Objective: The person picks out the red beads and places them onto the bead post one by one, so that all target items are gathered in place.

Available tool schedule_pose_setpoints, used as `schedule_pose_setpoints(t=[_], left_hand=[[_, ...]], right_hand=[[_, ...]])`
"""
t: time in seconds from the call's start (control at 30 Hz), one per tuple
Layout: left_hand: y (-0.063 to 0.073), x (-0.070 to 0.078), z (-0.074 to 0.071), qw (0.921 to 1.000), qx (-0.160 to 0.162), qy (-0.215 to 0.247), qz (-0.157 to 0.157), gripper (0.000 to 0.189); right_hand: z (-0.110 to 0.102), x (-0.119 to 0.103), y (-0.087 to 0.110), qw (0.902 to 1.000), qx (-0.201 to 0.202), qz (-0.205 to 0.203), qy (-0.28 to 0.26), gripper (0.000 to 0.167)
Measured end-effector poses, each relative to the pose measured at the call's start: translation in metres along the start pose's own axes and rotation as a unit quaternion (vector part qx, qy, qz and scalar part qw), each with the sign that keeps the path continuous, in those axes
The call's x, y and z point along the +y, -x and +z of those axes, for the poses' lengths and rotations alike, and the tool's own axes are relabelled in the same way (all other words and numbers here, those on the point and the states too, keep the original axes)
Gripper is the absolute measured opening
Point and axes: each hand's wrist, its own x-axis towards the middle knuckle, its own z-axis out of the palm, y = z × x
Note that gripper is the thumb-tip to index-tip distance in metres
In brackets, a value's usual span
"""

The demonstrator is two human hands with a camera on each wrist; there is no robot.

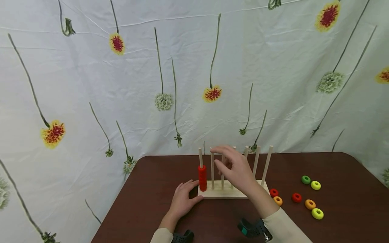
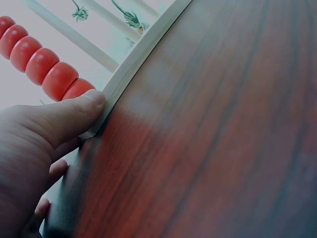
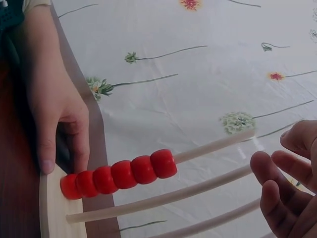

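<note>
A wooden peg stand (image 1: 225, 193) with a row of upright pegs sits on the table. Several red beads (image 1: 202, 179) are stacked on its leftmost peg; the right wrist view shows the same red stack (image 3: 121, 173) from the side. My left hand (image 1: 183, 199) holds the left end of the base, its thumb (image 2: 81, 111) along the front edge and fingers round the end. High up, my right hand (image 1: 235, 167) hovers by the top of the second peg, fingers loosely bent and apart. No bead shows between those fingers (image 3: 285, 198). My right hand and forearm hide some middle pegs.
Right of the stand lie loose beads: red (image 1: 296, 197), orange (image 1: 310, 204), yellow (image 1: 317, 213) and green (image 1: 306, 180) ones among them. One red bead (image 1: 274, 192) is close to the base's right end. A flower-printed cloth (image 1: 188, 128) hangs behind the brown table (image 1: 146, 202).
</note>
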Motion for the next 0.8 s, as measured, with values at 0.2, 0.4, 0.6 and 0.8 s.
schedule_pose_setpoints(t=[0.2,0.4,0.6,0.8], left_hand=[[0.001,0.000,0.000,1.0000,-0.002,0.000,-0.003,0.056],[0.001,0.001,0.001,1.0000,-0.003,0.000,-0.006,0.056],[0.000,0.000,0.002,1.0000,-0.002,-0.004,-0.007,0.057],[0.000,0.000,0.001,0.9999,-0.003,-0.008,-0.008,0.057]], right_hand=[[-0.005,0.008,0.012,0.9998,0.007,-0.004,0.018,0.033],[-0.014,0.018,0.026,0.9990,0.017,0.011,0.041,0.032],[-0.024,0.028,0.041,0.9981,0.013,0.033,0.050,0.029],[-0.034,0.039,0.054,0.9966,0.009,0.066,0.048,0.029]])
